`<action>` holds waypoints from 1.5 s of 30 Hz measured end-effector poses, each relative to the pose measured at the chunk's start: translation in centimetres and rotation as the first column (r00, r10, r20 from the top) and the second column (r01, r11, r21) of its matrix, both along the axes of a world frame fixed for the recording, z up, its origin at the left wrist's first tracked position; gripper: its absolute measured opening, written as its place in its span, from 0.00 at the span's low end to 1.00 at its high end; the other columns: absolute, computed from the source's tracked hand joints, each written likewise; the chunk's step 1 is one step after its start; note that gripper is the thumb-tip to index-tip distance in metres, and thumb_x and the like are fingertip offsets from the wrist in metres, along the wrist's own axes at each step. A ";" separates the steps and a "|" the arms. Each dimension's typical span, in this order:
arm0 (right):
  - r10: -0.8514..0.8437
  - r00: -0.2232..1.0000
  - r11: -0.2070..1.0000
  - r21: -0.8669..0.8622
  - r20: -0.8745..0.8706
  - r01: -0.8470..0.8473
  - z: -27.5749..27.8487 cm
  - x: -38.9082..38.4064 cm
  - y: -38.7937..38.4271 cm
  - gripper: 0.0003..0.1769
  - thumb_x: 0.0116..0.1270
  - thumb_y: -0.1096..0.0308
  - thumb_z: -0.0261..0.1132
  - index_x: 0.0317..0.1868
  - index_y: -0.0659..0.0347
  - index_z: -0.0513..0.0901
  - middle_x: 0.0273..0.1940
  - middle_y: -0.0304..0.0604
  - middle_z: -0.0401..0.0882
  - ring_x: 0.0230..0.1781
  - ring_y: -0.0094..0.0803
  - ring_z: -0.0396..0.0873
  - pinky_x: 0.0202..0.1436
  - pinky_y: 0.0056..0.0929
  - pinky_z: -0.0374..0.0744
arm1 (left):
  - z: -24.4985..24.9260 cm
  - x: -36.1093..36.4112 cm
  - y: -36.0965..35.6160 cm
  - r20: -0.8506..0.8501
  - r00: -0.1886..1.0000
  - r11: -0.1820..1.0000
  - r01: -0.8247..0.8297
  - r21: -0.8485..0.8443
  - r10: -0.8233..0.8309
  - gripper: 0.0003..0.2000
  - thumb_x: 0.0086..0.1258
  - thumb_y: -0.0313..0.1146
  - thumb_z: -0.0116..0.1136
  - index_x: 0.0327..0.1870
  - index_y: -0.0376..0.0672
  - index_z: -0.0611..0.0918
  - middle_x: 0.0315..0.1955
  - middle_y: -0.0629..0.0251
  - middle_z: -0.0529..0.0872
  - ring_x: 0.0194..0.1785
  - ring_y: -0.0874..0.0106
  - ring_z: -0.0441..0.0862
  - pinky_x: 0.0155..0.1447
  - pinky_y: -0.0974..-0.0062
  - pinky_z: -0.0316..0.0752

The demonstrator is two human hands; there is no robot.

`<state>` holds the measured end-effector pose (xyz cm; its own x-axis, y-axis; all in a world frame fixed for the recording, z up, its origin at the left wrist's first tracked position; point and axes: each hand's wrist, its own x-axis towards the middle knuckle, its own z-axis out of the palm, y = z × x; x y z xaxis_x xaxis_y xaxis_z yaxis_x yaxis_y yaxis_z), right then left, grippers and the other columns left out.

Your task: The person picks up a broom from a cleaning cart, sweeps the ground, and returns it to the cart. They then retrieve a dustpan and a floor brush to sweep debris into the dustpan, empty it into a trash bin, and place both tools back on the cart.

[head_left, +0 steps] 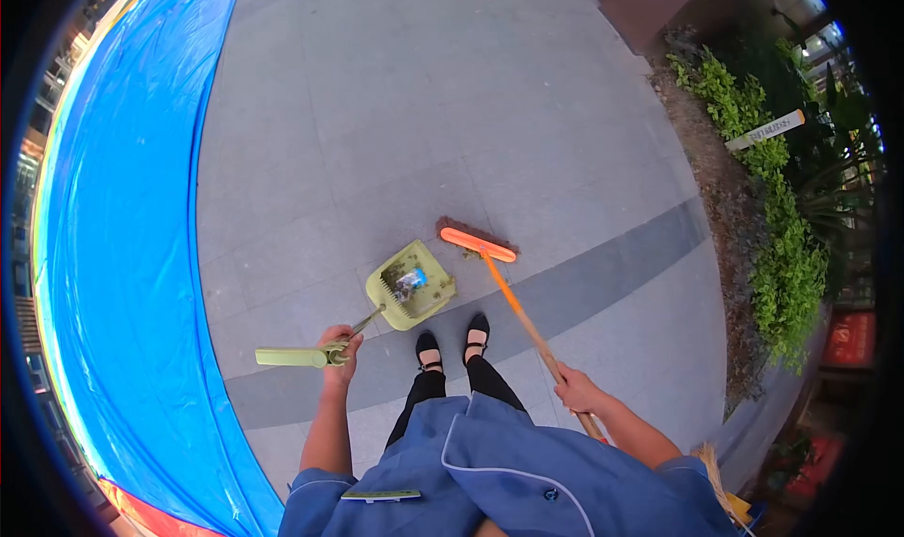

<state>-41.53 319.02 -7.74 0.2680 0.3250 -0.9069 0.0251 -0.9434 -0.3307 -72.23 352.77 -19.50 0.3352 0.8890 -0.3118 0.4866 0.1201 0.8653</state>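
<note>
My left hand [341, 344] is closed around the handle of a pale green long-handled dustpan [439, 301]. The pan rests on or just above the paving in front of my feet, tilted to the right. Inside it lie dark debris and a blue-and-white scrap [411, 281]. In my right hand [579, 391], the fingers are wrapped round the wooden stick of a broom [478, 242]. Its orange head with dark brown bristles is on the ground, right of and slightly beyond the dustpan, apart from it.
Grey paving [424, 85] with a darker band spreads ahead. A blue plastic sheet [122, 235] runs along the left. On the right are a planted bed [782, 235], a small white sign [765, 130] and a brown block [650, 5]. Straw bristles [716, 471] show behind my right side.
</note>
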 end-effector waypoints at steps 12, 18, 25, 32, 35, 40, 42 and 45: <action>-0.164 0.924 0.943 0.219 -0.346 0.250 4.5 -4.5 -4.9 0.34 0.64 0.72 0.57 0.71 0.56 0.56 0.23 0.36 0.68 0.17 0.21 0.67 0.16 0.26 0.69 | 2.8 -0.3 1.4 -0.032 0.989 0.971 0.151 0.186 -0.148 0.11 0.46 0.22 0.68 0.30 0.40 0.79 0.29 0.60 0.80 0.33 0.65 0.78 0.41 0.72 0.74; -0.325 0.933 0.944 0.016 -0.156 0.331 4.1 -4.1 -3.5 0.30 0.66 0.74 0.54 0.68 0.59 0.59 0.24 0.36 0.68 0.17 0.21 0.68 0.16 0.26 0.70 | 3.5 -1.2 1.5 -0.105 0.967 0.927 0.252 0.276 -0.231 0.12 0.44 0.22 0.69 0.30 0.42 0.79 0.30 0.61 0.81 0.33 0.64 0.79 0.40 0.70 0.75; -0.544 0.779 0.831 -0.069 -0.310 0.553 2.4 -5.9 0.4 0.21 0.65 0.79 0.52 0.58 0.58 0.68 0.23 0.35 0.66 0.17 0.19 0.65 0.18 0.19 0.67 | 2.9 -2.1 1.1 -0.077 0.969 0.930 0.247 0.271 -0.234 0.12 0.43 0.22 0.70 0.29 0.43 0.79 0.30 0.61 0.82 0.33 0.64 0.80 0.39 0.69 0.76; -0.401 0.811 0.901 -0.025 -0.427 0.433 6.9 -3.1 1.7 0.30 0.64 0.79 0.53 0.68 0.59 0.62 0.22 0.34 0.66 0.17 0.19 0.65 0.19 0.17 0.67 | 1.8 -4.2 0.5 -0.048 0.986 0.933 0.165 0.321 -0.158 0.12 0.44 0.21 0.69 0.30 0.43 0.78 0.30 0.60 0.81 0.32 0.63 0.79 0.37 0.70 0.75; -0.311 0.863 0.935 0.037 -0.398 0.353 5.9 -1.9 4.4 0.27 0.65 0.77 0.53 0.66 0.59 0.63 0.22 0.35 0.66 0.16 0.19 0.65 0.16 0.20 0.68 | -0.3 -7.3 -0.7 -0.017 0.996 0.934 0.088 0.347 -0.088 0.12 0.45 0.21 0.68 0.30 0.42 0.78 0.30 0.61 0.81 0.31 0.65 0.80 0.37 0.70 0.75; 0.037 0.968 0.989 0.145 -0.249 -0.001 -0.5 1.0 12.2 0.14 0.64 0.72 0.54 0.50 0.61 0.68 0.22 0.34 0.66 0.16 0.20 0.67 0.15 0.24 0.71 | -0.6 -11.3 -1.7 0.095 0.930 0.923 -0.333 -0.192 0.355 0.08 0.55 0.21 0.64 0.33 0.38 0.78 0.31 0.62 0.80 0.32 0.71 0.80 0.39 0.74 0.78; 0.109 0.977 0.979 0.193 -0.182 -0.073 -1.8 0.9 15.9 0.09 0.63 0.72 0.52 0.45 0.60 0.67 0.21 0.34 0.64 0.15 0.21 0.66 0.14 0.25 0.69 | -0.6 -12.2 -1.7 0.103 0.906 0.896 -0.381 -0.228 0.411 0.07 0.57 0.22 0.62 0.35 0.37 0.77 0.31 0.61 0.80 0.32 0.72 0.80 0.39 0.74 0.79; 0.287 0.948 0.946 0.195 -0.135 -0.258 -3.4 -0.1 18.7 0.10 0.63 0.72 0.52 0.46 0.60 0.66 0.21 0.35 0.64 0.16 0.22 0.67 0.16 0.27 0.70 | 0.1 -12.0 -1.3 0.064 0.869 0.847 -0.459 -0.270 0.491 0.07 0.61 0.23 0.61 0.38 0.37 0.77 0.31 0.60 0.80 0.31 0.72 0.80 0.40 0.74 0.80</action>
<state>-41.62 337.71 -11.15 0.0040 0.5203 -0.8540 0.2071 -0.8359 -0.5083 -84.25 351.45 -19.38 -0.0584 0.8534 -0.5179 0.2056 0.5180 0.8303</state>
